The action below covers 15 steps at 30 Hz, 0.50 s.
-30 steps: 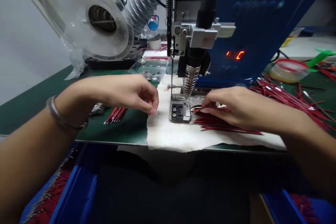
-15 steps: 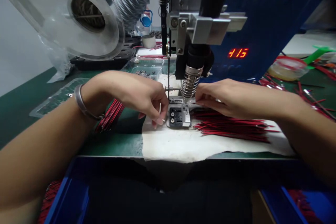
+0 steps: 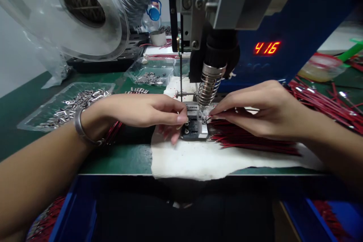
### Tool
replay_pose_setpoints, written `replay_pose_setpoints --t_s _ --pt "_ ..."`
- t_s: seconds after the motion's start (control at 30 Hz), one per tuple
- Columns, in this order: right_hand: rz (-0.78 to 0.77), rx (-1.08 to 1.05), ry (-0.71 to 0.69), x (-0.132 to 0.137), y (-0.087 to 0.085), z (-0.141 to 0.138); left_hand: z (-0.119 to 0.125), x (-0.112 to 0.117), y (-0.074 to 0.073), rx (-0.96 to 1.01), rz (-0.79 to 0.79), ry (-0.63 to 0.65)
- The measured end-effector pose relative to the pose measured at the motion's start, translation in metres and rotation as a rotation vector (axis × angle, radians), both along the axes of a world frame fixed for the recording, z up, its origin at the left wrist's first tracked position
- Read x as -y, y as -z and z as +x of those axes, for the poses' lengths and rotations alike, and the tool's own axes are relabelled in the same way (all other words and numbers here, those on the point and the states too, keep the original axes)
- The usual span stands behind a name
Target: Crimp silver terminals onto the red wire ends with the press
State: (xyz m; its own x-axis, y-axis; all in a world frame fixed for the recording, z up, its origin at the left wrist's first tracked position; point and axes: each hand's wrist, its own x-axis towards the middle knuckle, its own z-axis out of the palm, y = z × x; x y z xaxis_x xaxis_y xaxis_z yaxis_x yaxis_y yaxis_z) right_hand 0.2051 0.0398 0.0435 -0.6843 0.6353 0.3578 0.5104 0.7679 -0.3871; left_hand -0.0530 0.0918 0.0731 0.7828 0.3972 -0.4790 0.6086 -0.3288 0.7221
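Observation:
My left hand (image 3: 149, 111), with a bangle (image 3: 83, 126) on the wrist, reaches in from the left. Its thumb and index finger pinch together at the left edge of a small black fixture (image 3: 193, 131); what lies between them is hidden. From the other side my right hand (image 3: 262, 109) pinches a thin red wire (image 3: 210, 116), its end close to the fixture's silver block (image 3: 203, 131). Above the fixture hangs a soldering head with a metal spring (image 3: 208, 83). Under my right hand lies a bundle of red wires (image 3: 255, 141) on a white cloth (image 3: 181, 160).
A clear tray of small metal terminals (image 3: 82, 102) is at left, another clear tray (image 3: 150, 77) behind. A large clear reel (image 3: 113, 41) overhangs the left side. The blue machine (image 3: 283, 19) shows red digits. More red wires (image 3: 326, 102) lie at right; blue bins (image 3: 68, 215) are below.
My left hand has moved right and up onto the fixture's edge. My right fingertips now hold a wire end beside the silver block. The camera has come closer, and the terminal tray shows more.

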Motion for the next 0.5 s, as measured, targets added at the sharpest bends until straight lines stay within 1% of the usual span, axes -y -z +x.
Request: replay_pose_setpoints --t_s 0.13,0.2,0.37,0.5 --pt "-0.021 0.007 0.061 -0.001 0.005 -0.003 0.003 0.003 0.007 0.043 -0.045 -0.057" --pt "-0.044 -0.006 0.089 0.000 0.006 -0.005 0.004 0.005 0.010 0.068 -0.038 -0.081" --pt "-0.151 -0.085 0.138 0.003 0.008 -0.009 0.004 0.006 0.016 0.141 -0.009 -0.091" --pt "-0.140 -0.085 0.149 0.004 0.008 -0.010 0.005 0.006 0.020 0.166 -0.004 -0.096"
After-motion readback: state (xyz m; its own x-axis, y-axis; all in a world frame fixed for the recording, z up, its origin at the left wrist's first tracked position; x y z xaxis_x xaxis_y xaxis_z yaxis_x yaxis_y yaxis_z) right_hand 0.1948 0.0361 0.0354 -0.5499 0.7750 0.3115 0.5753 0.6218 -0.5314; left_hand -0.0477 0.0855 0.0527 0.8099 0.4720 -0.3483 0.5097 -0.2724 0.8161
